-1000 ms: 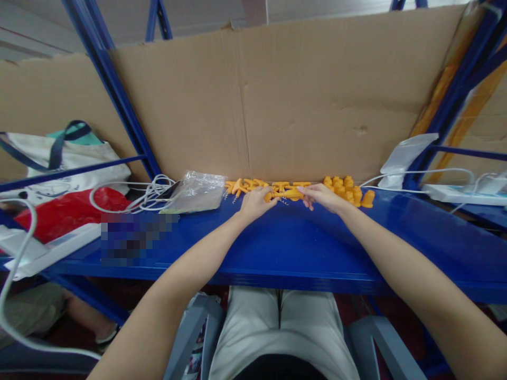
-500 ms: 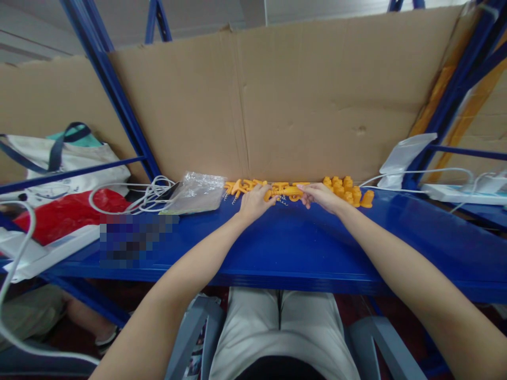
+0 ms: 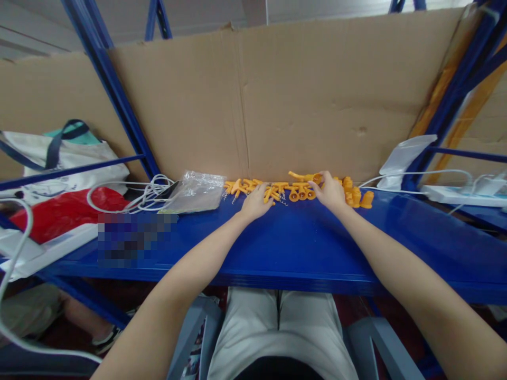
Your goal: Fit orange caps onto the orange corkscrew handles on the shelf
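Small orange plastic parts lie in a row along the back of the blue shelf, against the cardboard. My right hand pinches one long orange piece and holds it raised above the row. My left hand rests with curled fingers on the loose orange parts at the left of the row. Several orange caps stand just right of my right hand. A few tiny metal springs lie among the parts.
A clear plastic bag and coiled white cables lie to the left, with a red bag and a tote bag beyond. A white pouch and a power strip are to the right. Cardboard walls the back.
My right hand has lifted the long orange piece up and to the right, off the row. My left hand let go of it and stayed on the loose parts.
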Action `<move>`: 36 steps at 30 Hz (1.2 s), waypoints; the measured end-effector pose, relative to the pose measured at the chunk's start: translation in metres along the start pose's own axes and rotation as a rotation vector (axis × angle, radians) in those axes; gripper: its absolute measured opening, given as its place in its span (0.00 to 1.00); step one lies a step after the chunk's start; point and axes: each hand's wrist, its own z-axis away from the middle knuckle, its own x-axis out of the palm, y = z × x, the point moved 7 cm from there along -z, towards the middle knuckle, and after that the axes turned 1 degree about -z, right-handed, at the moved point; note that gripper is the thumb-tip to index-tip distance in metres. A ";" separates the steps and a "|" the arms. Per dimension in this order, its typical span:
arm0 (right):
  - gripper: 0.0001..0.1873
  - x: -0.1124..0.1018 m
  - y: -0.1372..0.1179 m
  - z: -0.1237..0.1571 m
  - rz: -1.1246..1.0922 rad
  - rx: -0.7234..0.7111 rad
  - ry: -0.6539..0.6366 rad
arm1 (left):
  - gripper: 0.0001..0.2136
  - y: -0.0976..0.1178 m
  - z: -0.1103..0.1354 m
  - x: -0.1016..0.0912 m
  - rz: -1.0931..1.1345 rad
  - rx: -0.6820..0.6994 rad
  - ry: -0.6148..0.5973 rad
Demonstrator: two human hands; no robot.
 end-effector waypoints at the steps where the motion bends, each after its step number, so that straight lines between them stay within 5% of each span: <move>1: 0.22 0.002 -0.003 0.002 0.067 -0.040 -0.008 | 0.20 -0.002 -0.001 0.001 -0.006 -0.009 -0.011; 7: 0.18 0.025 -0.024 0.013 0.344 -0.239 -0.119 | 0.18 -0.003 -0.001 0.004 -0.024 -0.014 -0.082; 13: 0.19 0.043 -0.030 0.020 0.358 -0.334 -0.227 | 0.16 0.000 -0.001 0.004 -0.041 0.020 -0.084; 21: 0.28 0.050 -0.027 0.024 0.279 -0.270 -0.340 | 0.13 0.000 -0.002 0.006 -0.076 0.044 -0.099; 28: 0.24 0.055 -0.022 0.028 0.310 -0.209 -0.450 | 0.11 0.000 -0.002 0.009 -0.115 0.059 -0.132; 36: 0.21 0.048 -0.030 0.026 0.296 -0.259 -0.358 | 0.10 -0.001 -0.003 0.010 -0.161 0.096 -0.157</move>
